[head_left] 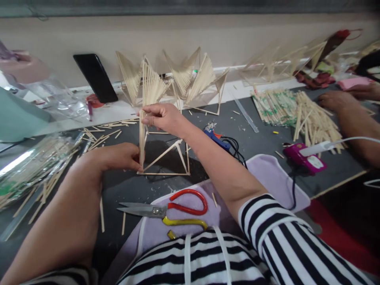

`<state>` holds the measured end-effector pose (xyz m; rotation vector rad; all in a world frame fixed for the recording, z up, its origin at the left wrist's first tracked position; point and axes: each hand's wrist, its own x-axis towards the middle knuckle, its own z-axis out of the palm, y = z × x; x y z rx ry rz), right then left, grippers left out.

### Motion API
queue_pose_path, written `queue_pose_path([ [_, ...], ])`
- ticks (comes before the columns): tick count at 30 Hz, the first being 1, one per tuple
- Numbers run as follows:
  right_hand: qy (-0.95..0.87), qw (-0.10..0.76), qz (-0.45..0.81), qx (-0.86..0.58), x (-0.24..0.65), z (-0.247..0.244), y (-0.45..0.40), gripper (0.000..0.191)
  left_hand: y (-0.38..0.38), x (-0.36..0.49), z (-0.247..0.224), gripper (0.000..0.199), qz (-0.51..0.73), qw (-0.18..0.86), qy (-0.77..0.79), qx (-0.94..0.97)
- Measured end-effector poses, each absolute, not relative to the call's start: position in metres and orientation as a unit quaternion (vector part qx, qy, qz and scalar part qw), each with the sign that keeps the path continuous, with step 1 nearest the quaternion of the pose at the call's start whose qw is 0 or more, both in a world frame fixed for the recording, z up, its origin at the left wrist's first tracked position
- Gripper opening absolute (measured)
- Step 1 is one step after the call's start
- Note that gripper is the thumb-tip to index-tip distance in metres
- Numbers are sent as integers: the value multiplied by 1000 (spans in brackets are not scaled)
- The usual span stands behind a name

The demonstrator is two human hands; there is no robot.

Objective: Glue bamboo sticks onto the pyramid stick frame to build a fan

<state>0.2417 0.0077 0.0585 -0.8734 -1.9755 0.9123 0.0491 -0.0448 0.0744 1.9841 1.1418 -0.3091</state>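
Observation:
A frame of thin wooden sticks (pixel 166 173) stands on the dark table in front of me, with rows of sticks fanned out on its left side. My left hand (pixel 127 156) pinches the frame at its lower left corner, close to the table. Higher up, the fingers and thumb of my right hand (pixel 163 117) are closed on the upper end of the upright sticks (pixel 141 138). Whether one loose stick is among them I cannot tell. Red-and-yellow-handled scissors (pixel 157 210) lie nearest me, on a lilac cloth (pixel 208 198).
Similar stick structures (pixel 204 75) stand along the wall beside a leaning black phone (pixel 96 77). Packaged sticks (pixel 38 162) lie left. A blue glue gun (pixel 218 139), loose sticks (pixel 316 118) and a magenta plug block (pixel 305 158) are right, near another person's hand (pixel 332 101).

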Motion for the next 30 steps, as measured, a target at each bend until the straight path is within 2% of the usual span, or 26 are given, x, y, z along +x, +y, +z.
queue_pose_path([
  [3,-762,399,384,-336,242,58,6,37,-42,46,72,18,-179,430,426,776],
  [12,-733,400,441,-330,243,58,6,43,-44,40,85,31,-131,426,440,779],
  [22,-726,405,446,-332,243,56,6,42,-47,45,87,28,-125,458,446,759],
  [30,-726,398,471,-304,245,60,3,31,-48,45,87,28,-112,470,449,751],
])
